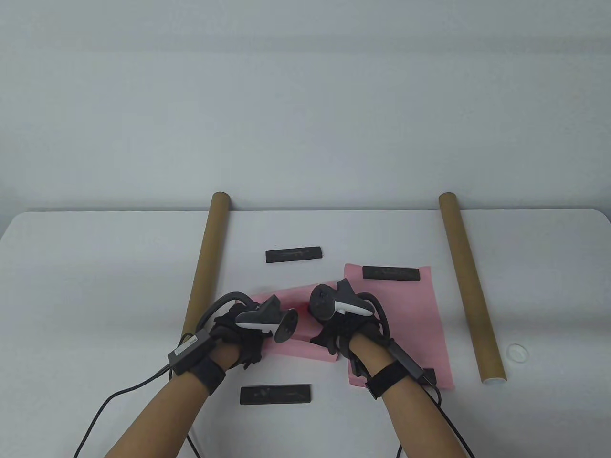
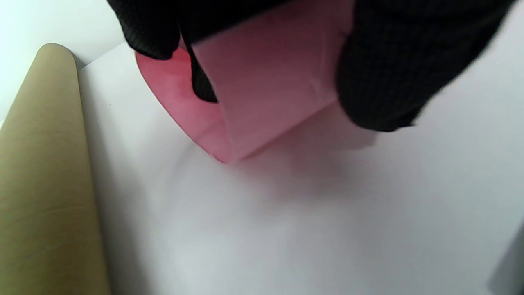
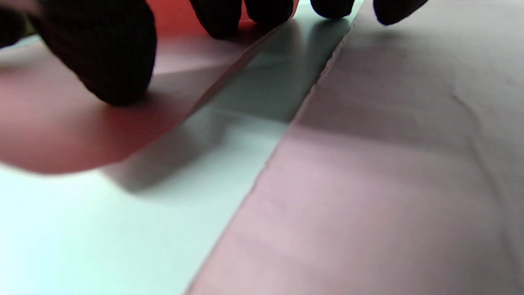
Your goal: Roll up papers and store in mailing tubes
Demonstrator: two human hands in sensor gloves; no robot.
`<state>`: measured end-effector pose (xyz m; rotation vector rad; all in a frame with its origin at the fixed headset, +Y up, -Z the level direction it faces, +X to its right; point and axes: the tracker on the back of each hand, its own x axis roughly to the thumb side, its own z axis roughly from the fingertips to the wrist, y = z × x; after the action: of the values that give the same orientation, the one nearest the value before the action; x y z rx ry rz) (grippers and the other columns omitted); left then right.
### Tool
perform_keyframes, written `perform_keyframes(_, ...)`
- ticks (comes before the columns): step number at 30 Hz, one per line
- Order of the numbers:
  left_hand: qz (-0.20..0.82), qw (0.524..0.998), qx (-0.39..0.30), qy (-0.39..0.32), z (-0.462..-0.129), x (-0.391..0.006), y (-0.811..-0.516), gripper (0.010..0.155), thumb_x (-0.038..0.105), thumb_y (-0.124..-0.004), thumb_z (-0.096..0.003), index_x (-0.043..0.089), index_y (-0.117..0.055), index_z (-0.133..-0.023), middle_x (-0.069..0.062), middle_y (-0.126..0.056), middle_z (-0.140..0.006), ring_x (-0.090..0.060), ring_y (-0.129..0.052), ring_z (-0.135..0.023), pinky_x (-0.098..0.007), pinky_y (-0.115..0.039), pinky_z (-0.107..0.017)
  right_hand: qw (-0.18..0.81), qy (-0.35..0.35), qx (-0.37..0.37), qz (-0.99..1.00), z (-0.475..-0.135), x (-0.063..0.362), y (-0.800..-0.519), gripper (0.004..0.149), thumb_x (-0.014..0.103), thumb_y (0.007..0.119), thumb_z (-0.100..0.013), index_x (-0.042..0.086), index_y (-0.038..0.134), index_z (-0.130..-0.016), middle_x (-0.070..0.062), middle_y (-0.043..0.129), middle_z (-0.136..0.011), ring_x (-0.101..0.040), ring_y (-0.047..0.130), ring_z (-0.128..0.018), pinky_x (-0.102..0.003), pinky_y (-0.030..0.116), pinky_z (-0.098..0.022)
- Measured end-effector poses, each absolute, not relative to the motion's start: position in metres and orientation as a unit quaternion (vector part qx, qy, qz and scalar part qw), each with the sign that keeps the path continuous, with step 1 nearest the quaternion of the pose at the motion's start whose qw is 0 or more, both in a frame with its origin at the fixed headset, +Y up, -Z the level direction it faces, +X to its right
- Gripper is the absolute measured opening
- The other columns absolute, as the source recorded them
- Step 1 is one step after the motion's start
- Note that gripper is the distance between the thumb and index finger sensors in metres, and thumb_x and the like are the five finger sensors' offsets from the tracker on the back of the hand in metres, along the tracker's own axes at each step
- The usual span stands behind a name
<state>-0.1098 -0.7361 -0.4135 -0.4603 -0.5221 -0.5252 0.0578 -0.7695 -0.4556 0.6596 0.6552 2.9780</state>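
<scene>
A pink paper roll point(image 1: 305, 346) lies partly rolled on the white table between my hands. My left hand point(image 1: 246, 341) grips its left end; in the left wrist view the gloved fingers point(image 2: 389, 73) wrap around the open end of the roll point(image 2: 262, 90). My right hand point(image 1: 331, 334) holds the right end, with the thumb point(image 3: 106, 61) pressing on the roll point(image 3: 61, 131). Two brown mailing tubes lie on the table, the left tube point(image 1: 205, 267) beside my left hand and the right tube point(image 1: 470, 286) further right. The left tube also shows in the left wrist view point(image 2: 41, 184).
A second pink sheet point(image 1: 429, 324) lies flat to the right of the roll, with a black weight bar point(image 1: 391, 273) on its far edge; it also shows in the right wrist view point(image 3: 389, 164). Other black bars point(image 1: 293, 254) point(image 1: 275, 395) lie on the table. A clear cap point(image 1: 517, 352) lies beside the right tube.
</scene>
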Motion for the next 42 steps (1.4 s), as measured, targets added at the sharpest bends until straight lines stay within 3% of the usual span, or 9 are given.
perform_keyframes(3, -0.259, 0.914, -0.198, -0.243, -0.405, -0.109, -0.732, 0.047, 0.047, -0.095, -0.0337, 0.04, -0.082, -0.079, 0.013, -0.1, -0.069, -0.012, -0.102, -0.072, -0.043, -0.077, -0.067, -0.002, 0.209, 0.216, 0.954, -0.455, 0.056, -0.769, 0.084, 0.055, 0.084, -0.047, 0.016, 0.049, -0.112, -0.016, 0.038, -0.118, -0.055, 0.039, -0.108, -0.071, 0.049, -0.071)
perform_keyframes(11, -0.207, 0.954, -0.109, -0.188, -0.368, -0.106, -0.711, 0.043, 0.047, -0.093, -0.0343, 0.04, -0.085, -0.076, 0.012, -0.1, -0.068, -0.013, -0.102, -0.071, -0.043, -0.077, -0.066, -0.011, 0.132, 0.236, 0.963, -0.448, 0.065, -0.736, 0.083, 0.057, 0.082, -0.046, 0.015, 0.055, -0.112, -0.017, 0.048, -0.118, -0.056, 0.045, -0.108, -0.071, 0.051, -0.07)
perform_keyframes(16, -0.166, 0.974, -0.044, -0.148, -0.342, -0.11, -0.697, 0.042, 0.046, -0.093, -0.0346, 0.04, -0.085, -0.076, 0.011, -0.101, -0.068, -0.014, -0.102, -0.07, -0.044, -0.078, -0.066, 0.029, 0.04, 0.248, 0.968, -0.432, 0.092, -0.689, 0.072, 0.062, 0.074, -0.046, 0.012, 0.079, -0.098, -0.017, 0.078, -0.101, -0.051, 0.075, -0.097, -0.067, 0.066, -0.066)
perform_keyframes(20, -0.114, 0.985, -0.01, -0.132, -0.325, -0.115, -0.695, 0.042, 0.046, -0.094, -0.0346, 0.039, -0.086, -0.076, 0.011, -0.101, -0.067, -0.014, -0.103, -0.069, -0.045, -0.078, -0.066, 0.185, 0.084, 0.268, 0.942, -0.408, 0.108, -0.668, 0.076, 0.065, 0.071, -0.046, 0.008, 0.083, -0.095, -0.021, 0.081, -0.097, -0.055, 0.075, -0.095, -0.072, 0.062, -0.064)
perform_keyframes(23, -0.089, 0.985, -0.006, -0.149, -0.318, -0.117, -0.692, 0.042, 0.047, -0.093, -0.0348, 0.039, -0.086, -0.076, 0.011, -0.101, -0.067, -0.014, -0.103, -0.069, -0.044, -0.078, -0.066, 0.174, 0.089, 0.329, 0.924, -0.373, 0.106, -0.657, 0.084, 0.068, 0.079, -0.042, 0.007, 0.075, -0.102, -0.022, 0.072, -0.104, -0.057, 0.066, -0.1, -0.075, 0.058, -0.066)
perform_keyframes(29, -0.055, 0.984, 0.044, -0.162, -0.305, -0.119, -0.686, 0.042, 0.047, -0.093, -0.0349, 0.039, -0.086, -0.076, 0.011, -0.101, -0.067, -0.014, -0.103, -0.069, -0.045, -0.078, -0.065, -0.118, -0.059, 0.331, 0.934, -0.296, 0.107, -0.67, 0.099, 0.068, 0.087, -0.037, 0.005, 0.058, -0.108, -0.022, 0.051, -0.113, -0.057, 0.052, -0.106, -0.075, 0.053, -0.069)
perform_keyframes(35, -0.054, 0.974, 0.112, -0.19, -0.291, -0.111, -0.68, 0.042, 0.047, -0.093, -0.0352, 0.039, -0.085, -0.076, 0.011, -0.101, -0.067, -0.014, -0.103, -0.069, -0.045, -0.078, -0.066, 0.019, -0.091, 0.259, 0.961, -0.278, 0.128, -0.686, 0.099, 0.065, 0.09, -0.037, 0.003, 0.058, -0.107, -0.025, 0.051, -0.111, -0.06, 0.049, -0.104, -0.076, 0.05, -0.068)
perform_keyframes(39, -0.071, 0.959, 0.15, -0.231, -0.281, -0.099, -0.68, 0.042, 0.047, -0.092, -0.0357, 0.039, -0.085, -0.076, 0.011, -0.1, -0.067, -0.014, -0.102, -0.07, -0.044, -0.078, -0.066, 0.004, -0.126, 0.261, 0.957, -0.281, 0.134, -0.686, 0.093, 0.062, 0.091, -0.037, 0.006, 0.062, -0.105, -0.023, 0.056, -0.11, -0.058, 0.052, -0.104, -0.076, 0.05, -0.068)
perform_keyframes(42, -0.08, 0.956, 0.152, -0.24, -0.281, -0.093, -0.681, 0.042, 0.047, -0.092, -0.0357, 0.039, -0.084, -0.076, 0.011, -0.1, -0.068, -0.014, -0.102, -0.07, -0.045, -0.077, -0.066, -0.002, -0.143, 0.267, 0.953, -0.281, 0.135, -0.69, 0.075, 0.059, 0.093, -0.037, 0.013, 0.076, -0.094, -0.018, 0.067, -0.105, -0.055, 0.061, -0.103, -0.077, 0.052, -0.068)
